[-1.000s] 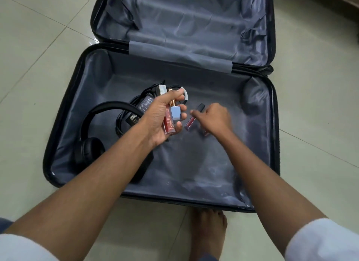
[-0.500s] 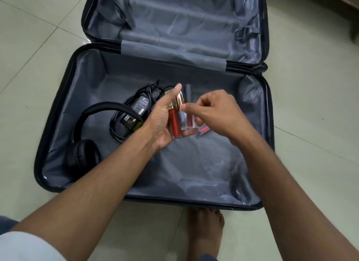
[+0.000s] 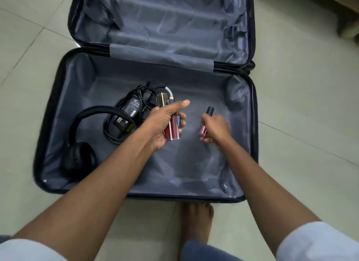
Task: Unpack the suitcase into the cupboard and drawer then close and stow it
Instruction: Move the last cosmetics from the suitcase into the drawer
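**Pale Tiled Floor, One Wooden Corner**

The floor (image 3: 303, 97) fills nearly all of the surroundings: large, glossy tiles in a pale greenish cream, laid with thin dark grout lines (image 3: 307, 139) that run diagonally across the view. One line crosses at 3 o'clock; others slant through the area from 9 to 11 o'clock. Soft, even light falls on the tiles, giving a faint sheen toward 10 o'clock (no hard shadows show anywhere). At 1 o'clock, in the far corner of the view, stands the lower part of a piece of brown wooden furniture (image 3: 347, 17), its base resting on the tiles; too little shows to tell what kind.
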